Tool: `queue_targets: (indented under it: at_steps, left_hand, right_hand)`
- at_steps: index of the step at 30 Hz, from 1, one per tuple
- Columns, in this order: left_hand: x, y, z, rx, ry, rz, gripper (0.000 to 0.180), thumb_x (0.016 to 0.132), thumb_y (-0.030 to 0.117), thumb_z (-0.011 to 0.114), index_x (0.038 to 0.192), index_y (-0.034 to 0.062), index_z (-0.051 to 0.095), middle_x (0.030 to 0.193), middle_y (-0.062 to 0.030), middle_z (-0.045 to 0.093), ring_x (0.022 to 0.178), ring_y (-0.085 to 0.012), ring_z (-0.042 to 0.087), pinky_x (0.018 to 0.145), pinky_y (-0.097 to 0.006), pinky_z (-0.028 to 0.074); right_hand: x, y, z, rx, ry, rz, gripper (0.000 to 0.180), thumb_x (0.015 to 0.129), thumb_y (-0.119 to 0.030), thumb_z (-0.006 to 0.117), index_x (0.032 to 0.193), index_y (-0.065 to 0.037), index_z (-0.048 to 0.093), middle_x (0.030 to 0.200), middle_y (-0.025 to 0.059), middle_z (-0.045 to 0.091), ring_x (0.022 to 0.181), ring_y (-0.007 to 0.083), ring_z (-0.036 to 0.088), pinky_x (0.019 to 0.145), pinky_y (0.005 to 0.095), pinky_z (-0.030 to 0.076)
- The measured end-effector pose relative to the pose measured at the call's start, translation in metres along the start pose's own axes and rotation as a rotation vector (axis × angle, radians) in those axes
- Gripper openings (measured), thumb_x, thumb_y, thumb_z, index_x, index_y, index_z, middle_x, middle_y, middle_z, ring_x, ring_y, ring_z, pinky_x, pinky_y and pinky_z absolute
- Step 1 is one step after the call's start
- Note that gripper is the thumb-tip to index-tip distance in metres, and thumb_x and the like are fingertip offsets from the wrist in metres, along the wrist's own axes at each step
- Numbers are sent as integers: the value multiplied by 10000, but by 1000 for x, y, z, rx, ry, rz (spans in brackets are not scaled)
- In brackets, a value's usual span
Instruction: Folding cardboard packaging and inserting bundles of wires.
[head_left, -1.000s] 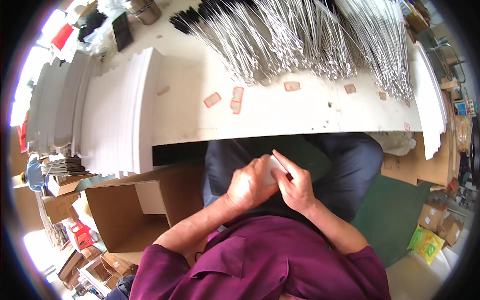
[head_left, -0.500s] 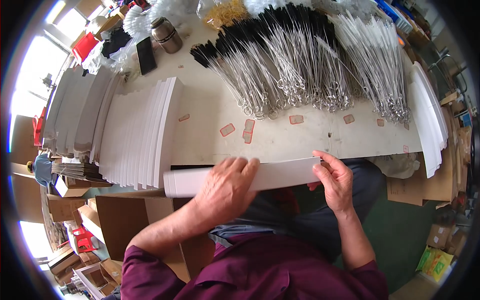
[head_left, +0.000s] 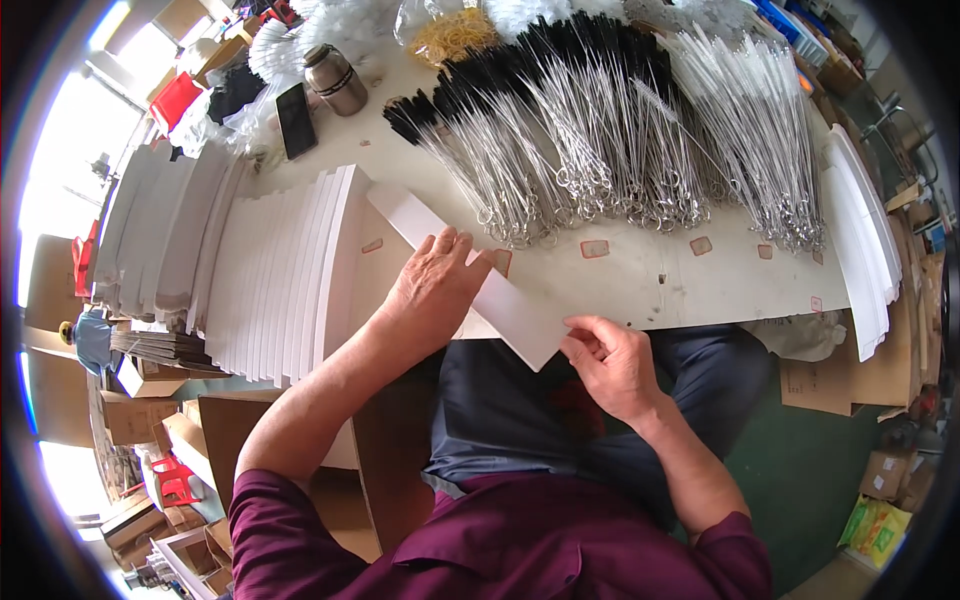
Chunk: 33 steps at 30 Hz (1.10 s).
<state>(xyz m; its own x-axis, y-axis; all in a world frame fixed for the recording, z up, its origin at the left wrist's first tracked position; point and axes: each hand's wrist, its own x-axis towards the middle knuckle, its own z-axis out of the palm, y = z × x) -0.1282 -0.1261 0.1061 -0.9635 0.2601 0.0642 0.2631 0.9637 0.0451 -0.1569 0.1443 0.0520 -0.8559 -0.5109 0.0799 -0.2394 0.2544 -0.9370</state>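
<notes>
A long, narrow white cardboard box lies aslant over the table's front edge, its far end pointing up and left. My left hand is closed over its middle, fingers bent across the far side. Beside the near end, my right hand has its thumb and forefinger apart and the other fingers curled; nothing shows in its grasp. Its fingertips are at the box's corner, and whether they touch it I cannot tell. Similar white boxes stand in a row to the left.
Wire-handled brushes with black bristles and white-bristled ones spread over the table's far side. A steel flask and a phone are at the back left. White flat pieces overhang the right edge. An open carton sits below left.
The white box has swung from lying level along the front edge to a slant, far end up on the table. My left hand rose with it; my right hand moved left, off its earlier grip.
</notes>
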Motion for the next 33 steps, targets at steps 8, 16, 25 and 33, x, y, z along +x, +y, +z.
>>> queue_targets:
  at_steps: [8,16,25,33]
  left_hand:
    - [7,-7,-27,-27,85,43,573,718,3,743,1280,21,631,1177,-192,604,1215,-387,565,1021,-476,494]
    - [44,-17,-71,-423,128,-428,510,822,353,797,1078,-57,635,921,-230,753,915,-360,759,824,-452,594]
    - [29,-53,2,39,-18,-772,729,881,427,763,1349,-83,532,868,-234,748,890,-383,756,825,-477,580]
    - [47,-24,16,-307,181,-234,156,909,120,713,1056,70,688,816,-143,712,771,-351,725,703,-447,576]
  right_hand:
    - [7,-2,-15,466,112,99,301,1063,-203,639,1204,61,674,888,96,719,714,139,684,644,274,557]
    - [22,16,-30,336,232,93,224,1059,-169,643,1117,37,709,876,75,719,685,85,644,619,229,520]
    - [35,22,-27,191,222,54,155,1037,-109,657,1076,28,719,804,37,724,649,67,649,577,230,519]
    - [32,31,-23,39,223,-37,141,1034,-111,663,1070,15,713,808,27,714,643,51,626,571,217,504]
